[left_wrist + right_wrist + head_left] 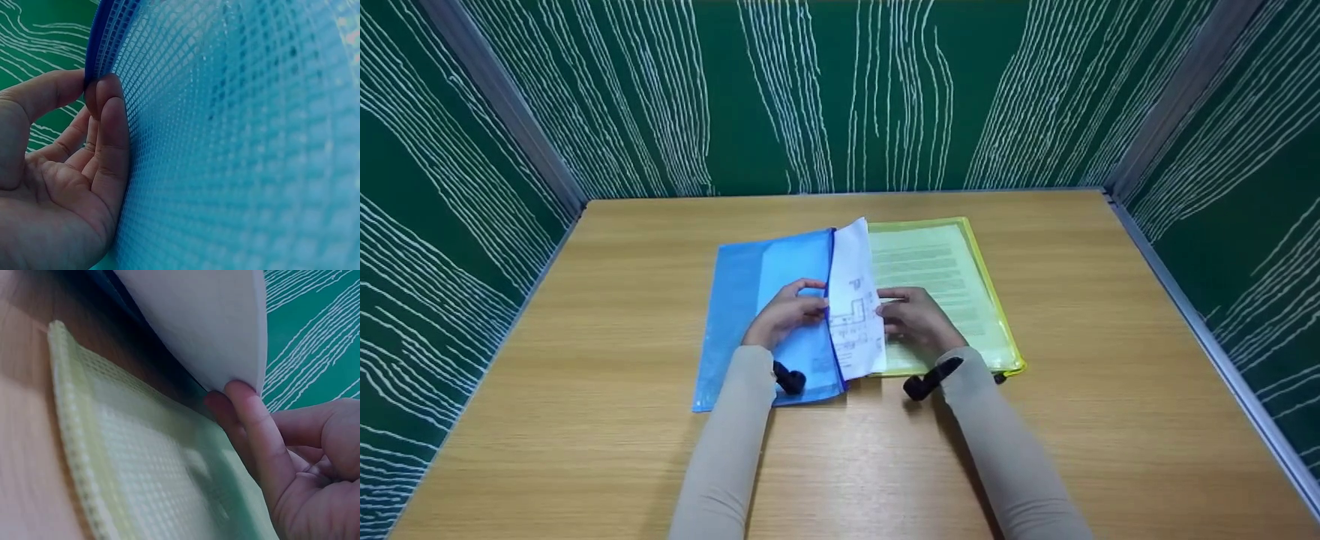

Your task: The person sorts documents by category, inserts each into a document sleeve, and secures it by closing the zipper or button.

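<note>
A blue mesh zip document pouch [731, 322] lies left of centre, its dark blue zip edge [97, 48] lifted. My left hand [786, 313] pinches that edge between thumb and fingers. White paper sheets [855, 300] with printed drawings stick out of the pouch's right side. Their free edge is pinched by my right hand [919, 319]; in the right wrist view its fingertips [244, 391] press against the paper [208, 320]. Beneath the right hand is a yellow mesh zip pouch [986, 315], with a printed page showing through it.
Both pouches rest on a wooden table [1110, 390]. Green panels [840, 97] with white wavy lines enclose the back and sides, joined by grey metal posts [1181, 90]. A black wrist-camera mount [934, 377] sits at the right wrist, close above the tabletop.
</note>
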The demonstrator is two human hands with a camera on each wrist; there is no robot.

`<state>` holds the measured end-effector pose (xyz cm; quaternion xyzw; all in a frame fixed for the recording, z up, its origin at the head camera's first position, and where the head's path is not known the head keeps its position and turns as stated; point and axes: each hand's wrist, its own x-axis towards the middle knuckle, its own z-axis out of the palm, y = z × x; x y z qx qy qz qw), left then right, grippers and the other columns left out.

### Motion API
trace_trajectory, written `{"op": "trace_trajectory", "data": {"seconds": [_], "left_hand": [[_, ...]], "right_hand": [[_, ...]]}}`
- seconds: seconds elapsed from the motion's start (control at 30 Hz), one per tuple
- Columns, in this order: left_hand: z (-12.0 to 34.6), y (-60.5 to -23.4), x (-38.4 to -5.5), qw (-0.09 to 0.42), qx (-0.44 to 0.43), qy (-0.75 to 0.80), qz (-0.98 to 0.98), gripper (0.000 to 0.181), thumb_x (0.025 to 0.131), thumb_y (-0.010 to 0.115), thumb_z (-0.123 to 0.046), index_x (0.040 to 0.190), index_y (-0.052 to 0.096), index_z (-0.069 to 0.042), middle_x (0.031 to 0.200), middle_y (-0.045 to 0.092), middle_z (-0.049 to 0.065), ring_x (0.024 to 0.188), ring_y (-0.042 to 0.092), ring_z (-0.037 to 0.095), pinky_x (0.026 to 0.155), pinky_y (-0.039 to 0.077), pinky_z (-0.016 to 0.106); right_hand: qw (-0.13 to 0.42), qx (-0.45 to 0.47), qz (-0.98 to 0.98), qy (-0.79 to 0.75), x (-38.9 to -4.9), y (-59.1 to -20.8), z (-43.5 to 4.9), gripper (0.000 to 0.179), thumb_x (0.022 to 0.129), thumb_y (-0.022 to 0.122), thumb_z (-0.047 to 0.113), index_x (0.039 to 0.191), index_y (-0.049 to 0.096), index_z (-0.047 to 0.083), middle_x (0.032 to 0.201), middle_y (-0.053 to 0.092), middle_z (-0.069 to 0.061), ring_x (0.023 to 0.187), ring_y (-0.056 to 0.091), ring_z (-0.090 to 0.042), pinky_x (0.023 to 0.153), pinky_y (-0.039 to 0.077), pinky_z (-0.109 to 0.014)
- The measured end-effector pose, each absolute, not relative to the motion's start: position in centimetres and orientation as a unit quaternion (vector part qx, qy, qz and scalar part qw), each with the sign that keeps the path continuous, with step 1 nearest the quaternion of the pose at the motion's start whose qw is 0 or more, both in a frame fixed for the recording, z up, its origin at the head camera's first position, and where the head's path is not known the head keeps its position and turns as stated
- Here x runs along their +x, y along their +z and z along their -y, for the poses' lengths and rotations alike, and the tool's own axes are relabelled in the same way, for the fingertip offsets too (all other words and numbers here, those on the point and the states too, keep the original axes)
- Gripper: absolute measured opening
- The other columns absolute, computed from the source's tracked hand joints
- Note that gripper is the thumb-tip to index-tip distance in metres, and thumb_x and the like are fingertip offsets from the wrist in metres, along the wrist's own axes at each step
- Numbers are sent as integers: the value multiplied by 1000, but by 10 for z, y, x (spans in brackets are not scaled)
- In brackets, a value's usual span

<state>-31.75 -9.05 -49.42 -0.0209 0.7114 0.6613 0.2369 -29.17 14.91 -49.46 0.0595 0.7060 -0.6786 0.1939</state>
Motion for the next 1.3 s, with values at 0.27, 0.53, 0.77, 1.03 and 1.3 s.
{"op": "trace_trajectory", "data": {"seconds": [0.27, 0.53, 0.77, 1.03, 1.3], "left_hand": [[88, -495, -316, 233, -17, 682, -693, 39, 90, 64, -10, 127, 53, -10, 95, 65, 8, 80, 62, 18, 73, 52, 27], [89, -496, -316, 235, -15, 677, -697, 39, 90, 65, -11, 127, 53, -11, 99, 65, 9, 81, 61, 19, 73, 52, 28], [88, -493, -316, 239, -20, 671, -702, 39, 89, 66, -12, 126, 54, -13, 105, 63, 10, 84, 61, 20, 75, 53, 27], [87, -491, -315, 240, -16, 679, -694, 38, 89, 66, -12, 125, 54, -12, 97, 64, 7, 80, 61, 19, 74, 52, 27], [85, -492, -315, 238, -9, 695, -679, 40, 89, 64, -8, 128, 52, -10, 88, 62, 5, 74, 59, 16, 71, 51, 27]], "right_hand": [[197, 50, -697, -687, -290, -496, -142, 44, 90, 59, 1, 134, 56, 4, 96, 70, -11, 70, 68, -14, 61, 56, -23], [207, 51, -688, -694, -290, -497, -137, 42, 90, 62, 1, 131, 58, 4, 92, 70, -8, 66, 66, -11, 61, 56, -22], [212, 51, -685, -695, -291, -496, -132, 42, 88, 62, -1, 130, 59, 3, 89, 69, -8, 63, 65, -12, 59, 56, -22], [216, 50, -688, -691, -294, -494, -124, 42, 88, 62, -1, 130, 59, 2, 86, 69, -7, 65, 66, -12, 61, 57, -23], [223, 58, -677, -699, -293, -492, -121, 41, 88, 65, 1, 129, 60, 4, 89, 70, -6, 71, 69, -13, 65, 57, -23]]}}
